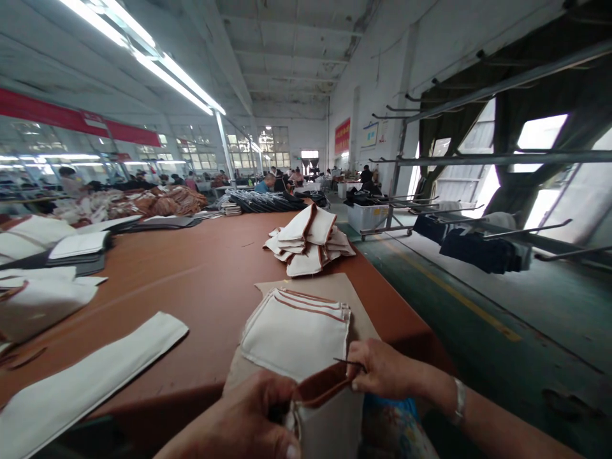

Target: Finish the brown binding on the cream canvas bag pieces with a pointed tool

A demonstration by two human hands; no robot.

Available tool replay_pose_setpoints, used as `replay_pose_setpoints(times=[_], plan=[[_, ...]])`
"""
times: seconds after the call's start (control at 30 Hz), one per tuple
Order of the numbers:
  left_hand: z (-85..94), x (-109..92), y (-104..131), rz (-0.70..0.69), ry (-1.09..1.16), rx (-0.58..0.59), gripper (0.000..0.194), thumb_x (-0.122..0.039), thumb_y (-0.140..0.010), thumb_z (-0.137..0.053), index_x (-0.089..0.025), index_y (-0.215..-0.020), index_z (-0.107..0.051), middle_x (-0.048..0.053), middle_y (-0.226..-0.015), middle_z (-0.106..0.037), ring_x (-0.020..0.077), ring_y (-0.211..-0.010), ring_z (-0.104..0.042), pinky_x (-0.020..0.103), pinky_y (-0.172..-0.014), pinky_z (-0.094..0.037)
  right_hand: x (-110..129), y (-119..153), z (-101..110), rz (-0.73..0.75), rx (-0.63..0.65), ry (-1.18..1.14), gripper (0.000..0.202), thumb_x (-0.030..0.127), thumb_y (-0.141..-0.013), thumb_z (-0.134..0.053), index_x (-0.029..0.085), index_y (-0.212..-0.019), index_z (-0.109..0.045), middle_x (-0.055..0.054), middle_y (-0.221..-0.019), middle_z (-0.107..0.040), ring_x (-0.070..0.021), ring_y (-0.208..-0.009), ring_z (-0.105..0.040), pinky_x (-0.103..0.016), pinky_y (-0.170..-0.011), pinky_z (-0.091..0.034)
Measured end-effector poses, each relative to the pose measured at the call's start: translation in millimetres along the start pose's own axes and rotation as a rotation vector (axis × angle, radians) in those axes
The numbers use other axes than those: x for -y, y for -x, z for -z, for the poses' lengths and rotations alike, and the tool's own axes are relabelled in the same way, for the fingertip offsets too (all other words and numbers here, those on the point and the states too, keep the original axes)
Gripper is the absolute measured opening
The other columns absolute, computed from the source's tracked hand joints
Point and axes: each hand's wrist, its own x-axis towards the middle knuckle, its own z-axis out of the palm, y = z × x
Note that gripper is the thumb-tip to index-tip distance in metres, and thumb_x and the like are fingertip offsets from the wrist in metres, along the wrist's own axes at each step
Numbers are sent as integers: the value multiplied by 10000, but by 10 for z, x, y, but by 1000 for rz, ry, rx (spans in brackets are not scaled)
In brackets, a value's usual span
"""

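Note:
My left hand (258, 414) is closed on the left edge of a white fabric pouch (329, 421) with a brown lining, its mouth held open toward me at the near table edge. My right hand (382, 366) is closed at the pouch's upper right corner. From its fingers a thin dark pointed tool (345, 362) sticks out leftward over the opening; its grip is hidden. Just beyond lies a neat stack of white pouches (299, 335) with brown edges, resting on a tan sheet (368, 312). Behind them is a loose heap of similar pouches (308, 245).
The brown-covered table (205, 274) stretches ahead. A long white fabric strip (95, 382) and folded white pieces (79, 245) lie to the left. Dark bundles (268, 201) lie at the far end. On the right stand a metal rack (459, 159) and a plastic bin (367, 217).

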Motion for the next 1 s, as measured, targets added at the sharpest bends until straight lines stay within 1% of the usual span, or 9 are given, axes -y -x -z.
replay_pose_setpoints(times=[0.1, 0.17, 0.23, 0.37, 0.43, 0.57, 0.67, 0.87, 1.0], plan=[[-170, -44, -147, 16, -60, -12, 411, -490, -654, -830, -146, -835, -694, -21, -742, -579, 136, -692, -469, 213, -628, -375, 337, 107, -112, 110, -56, -125, 265, 184, -721, -657, 152, -982, -697, -52, -940, -665, -198, -892, -595, -292, -810, -446], [-232, -71, -194, 24, -136, -73, 390, -466, -645, -840, -151, -800, -671, -41, -720, -539, 127, -687, -435, 206, -597, -338, 539, 160, -189, 118, 12, -301, 311, 266, -797, -640, 137, -1080, -647, -61, -953, -656, -189, -866, -594, -287, -775, -459], [-248, -98, -210, 57, -232, -147, 385, -455, -622, -852, -158, -753, -647, -57, -702, -505, 126, -691, -418, 203, -578, -317, 623, 180, -270, 101, 97, -385, 305, 285, -791, -671, 128, -1049, -625, -30, -874, -622, -152, -767, -552, -250, -695, -443], [-208, -95, -214, 119, -438, -257, 430, -474, -582, -861, -162, -634, -568, -74, -661, -419, 125, -691, -375, 213, -559, -271, 482, 142, -401, 92, 75, -409, 245, 273, -772, -706, 128, -941, -603, 18, -774, -546, -109, -682, -451, -212, -611, -374], [-195, -60, -213, 126, -445, -285, 451, -479, -571, -864, -167, -637, -545, -79, -647, -399, 122, -678, -356, 223, -550, -252, 399, 118, -424, 87, 68, -394, 224, 281, -779, -708, 124, -901, -607, 19, -752, -543, -104, -666, -443, -211, -597, -359], [-217, -6, -184, 65, -284, -237, 428, -509, -665, -795, -165, -765, -561, -70, -681, -429, 123, -668, -351, 236, -547, -248, 407, 114, -417, 86, 83, -359, 177, 266, -776, -693, 115, -843, -632, 25, -689, -529, -96, -619, -423, -210, -560, -331], [-233, 13, -143, 42, -209, -210, 406, -526, -749, -719, -157, -784, -553, -63, -678, -415, 119, -652, -333, 246, -545, -235, 477, 123, -426, 75, 59, -358, 166, 275, -798, -649, 112, -825, -648, 26, -665, -512, -97, -616, -406, -211, -559, -323], [-211, 81, -79, 48, -23, -202, 382, -468, -730, -750, -131, -818, -596, -39, -690, -474, 118, -645, -356, 247, -556, -235, 440, 129, -493, 22, 52, -385, 226, 360, -833, -642, 136, -863, -649, 35, -650, -488, -91, -597, -385, -199, -533, -291], [-227, 86, -115, 102, -12, -268, 235, -333, -722, -718, -120, -767, -633, -39, -647, -492, 112, -622, -358, 243, -559, -244, 367, 128, -539, 10, 53, -397, 225, 359, -847, -623, 135, -860, -636, 52, -584, -445, -83, -549, -358, -200, -507, -261]])
